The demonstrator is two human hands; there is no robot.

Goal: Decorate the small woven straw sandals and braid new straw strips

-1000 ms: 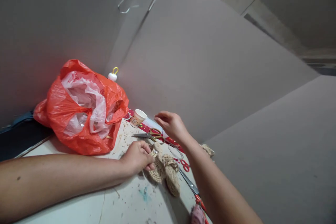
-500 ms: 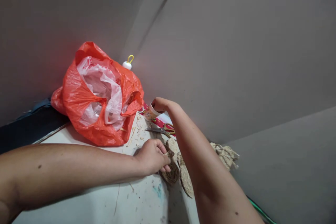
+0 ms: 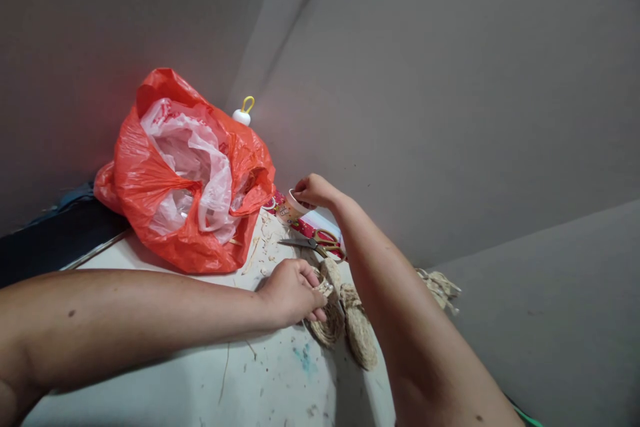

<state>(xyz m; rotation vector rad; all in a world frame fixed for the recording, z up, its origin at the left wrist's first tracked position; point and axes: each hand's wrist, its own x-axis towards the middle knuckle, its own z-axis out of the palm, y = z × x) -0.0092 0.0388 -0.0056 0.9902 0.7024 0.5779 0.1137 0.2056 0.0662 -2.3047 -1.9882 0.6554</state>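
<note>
My left hand (image 3: 291, 290) pinches the strap of a small slipper (image 3: 329, 330) braided from straw-like cord, held low over the white table. Pale, bead-like specks show on that strap beside my fingertips. Its mate, a second braided slipper (image 3: 361, 337), lies just to the right, partly behind my right forearm. My right hand (image 3: 316, 191) is at the mouth of a patterned paper cup (image 3: 287, 209), its fingers curled together over the rim. Whatever those fingers hold, if anything, is hidden. Scissors (image 3: 315, 243) with gold-coloured handles lie between the cup and the slippers.
A red plastic bag (image 3: 145, 213) with white bags inside stands at the back left. Behind it sits a white object with a yellow loop (image 3: 242, 117). More braided pieces (image 3: 440, 287) lie at the right, by the grey wall (image 3: 450, 113). Straw scraps litter the white table (image 3: 200, 373).
My right hand has lifted slightly from inside the cup to its rim. The slipper's strap has turned in my left hand, so its pale beads now show.
</note>
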